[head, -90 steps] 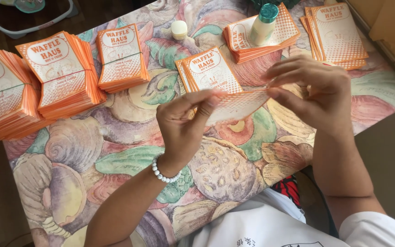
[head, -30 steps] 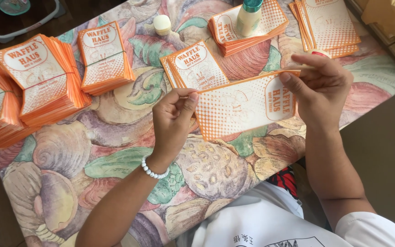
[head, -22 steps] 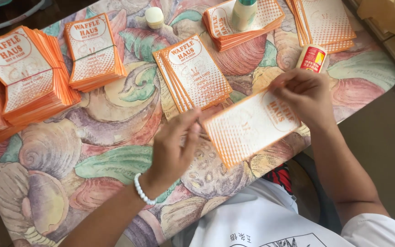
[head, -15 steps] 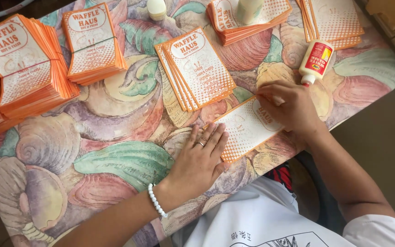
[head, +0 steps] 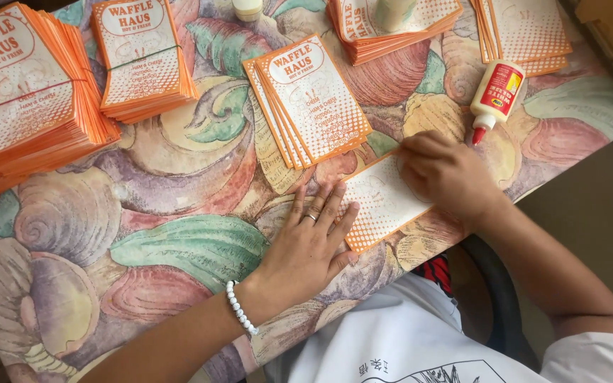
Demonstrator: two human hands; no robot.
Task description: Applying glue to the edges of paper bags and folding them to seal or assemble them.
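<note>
Currently we press both hands on one orange-and-white paper sleeve [head: 381,202] lying flat near the bench [head: 179,248] front edge. Left hand [head: 310,245] lies flat, fingers spread, grip released, fingertips on the sleeve's left end. Right hand [head: 445,174] is curled, knuckles up, pressing its right end; grasps nothing. Glue bottle [head: 494,92] lies just beyond the right hand. Small stack of sleeves [head: 313,99] sits just behind.
</note>
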